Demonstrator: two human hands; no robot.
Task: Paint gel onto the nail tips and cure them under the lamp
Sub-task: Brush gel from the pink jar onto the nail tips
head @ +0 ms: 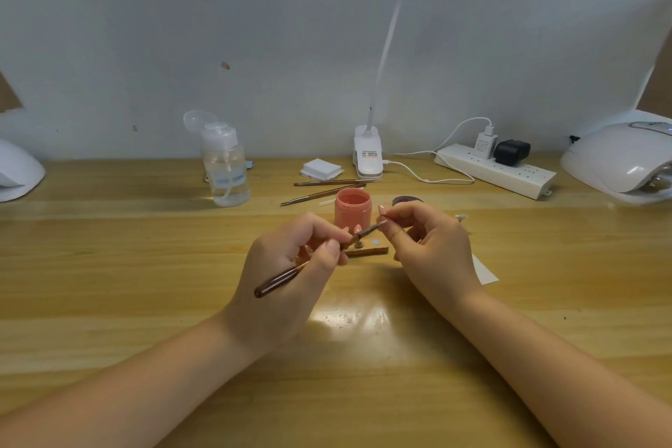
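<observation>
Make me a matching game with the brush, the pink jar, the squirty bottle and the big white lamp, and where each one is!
Things:
1. brush
2. pink jar
3. clear pump bottle
4. curing lamp

Places:
A. far right edge of the table
B. held in the left hand, tip at the right hand
C. left of the middle, near the wall
D. just behind both hands

Pairs: 1-B, 2-D, 3-C, 4-A
</observation>
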